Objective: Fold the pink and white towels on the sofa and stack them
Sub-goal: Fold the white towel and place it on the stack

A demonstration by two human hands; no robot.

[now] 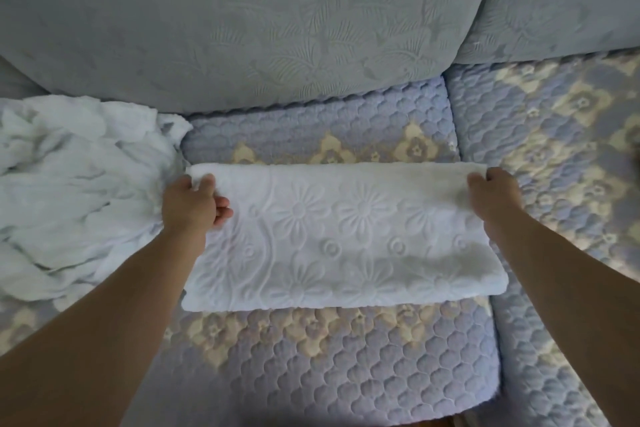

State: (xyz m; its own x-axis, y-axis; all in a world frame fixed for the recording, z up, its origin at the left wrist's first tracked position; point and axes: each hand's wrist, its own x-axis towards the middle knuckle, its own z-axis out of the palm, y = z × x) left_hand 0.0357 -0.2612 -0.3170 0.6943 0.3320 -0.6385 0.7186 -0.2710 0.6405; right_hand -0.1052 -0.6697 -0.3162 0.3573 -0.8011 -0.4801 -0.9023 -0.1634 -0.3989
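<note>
Gripping: left hand [194, 201] pinches the white towel [332, 239] at its far left corner
Right hand [493, 194]: pinches the far right corner
Towel: folded, flat on the sofa seat [332, 357]

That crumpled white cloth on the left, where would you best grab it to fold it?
Take the crumpled cloth by its loose corner near the backrest, coming from above. That flap sticks out free of the heap, so probably lifting there lets the rest shake open.

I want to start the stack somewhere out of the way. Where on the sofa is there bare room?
The right seat cushion, beyond the right hand, lies bare. A bare strip also runs in front of the white towel. The left is crowded: a crumpled white cloth fills it up to the left hand.
</note>
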